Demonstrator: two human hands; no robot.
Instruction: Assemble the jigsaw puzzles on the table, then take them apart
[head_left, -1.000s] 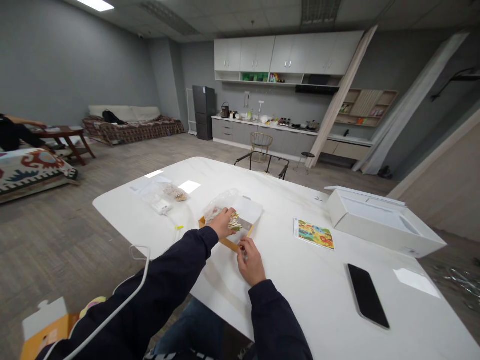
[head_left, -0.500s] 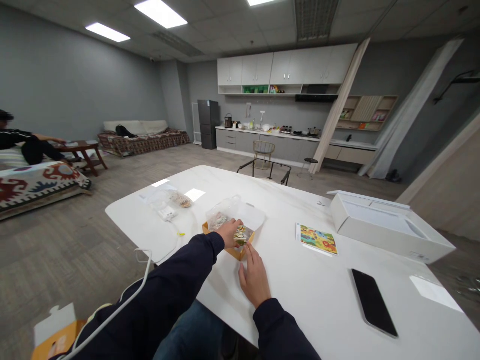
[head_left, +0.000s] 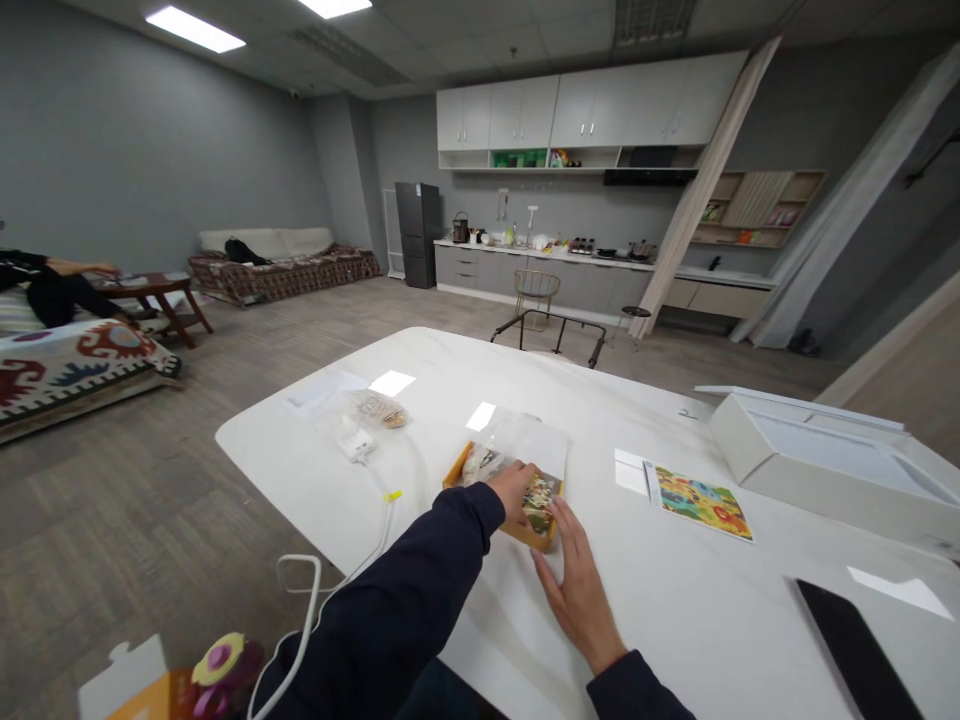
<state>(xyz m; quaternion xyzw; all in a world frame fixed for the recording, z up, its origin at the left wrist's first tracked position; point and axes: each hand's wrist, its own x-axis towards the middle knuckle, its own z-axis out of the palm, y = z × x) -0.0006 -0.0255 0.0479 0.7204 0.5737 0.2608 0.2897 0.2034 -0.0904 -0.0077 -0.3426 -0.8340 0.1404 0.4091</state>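
Observation:
A small orange box [head_left: 455, 467] stands on the white table with its pale lid flap [head_left: 544, 440] folded back. Inside lie a clear plastic bag of pieces [head_left: 482, 462] on the left and a bunch of small colourful flat pieces [head_left: 538, 500] on the right. My left hand [head_left: 514, 490] reaches into the box from above, its fingers curled round the edge of the colourful pieces; its fingertips are partly hidden. My right hand [head_left: 579, 590] rests at the box's right front corner, fingers stretched out and thumb apart, touching the side.
On the left of the table [head_left: 300, 450] lie a bag of pieces [head_left: 381, 408] and a white power strip [head_left: 356, 443] with its cable. To the right are a colourful picture card [head_left: 701, 503], a black phone [head_left: 855, 645] and a big white open box [head_left: 817, 450]. A chair [head_left: 551, 335] stands behind.
The view has turned a little left and down. The colourful pieces, held raised by my left hand earlier, now lie lower and flatter in the box. My right hand's fingers are more spread.

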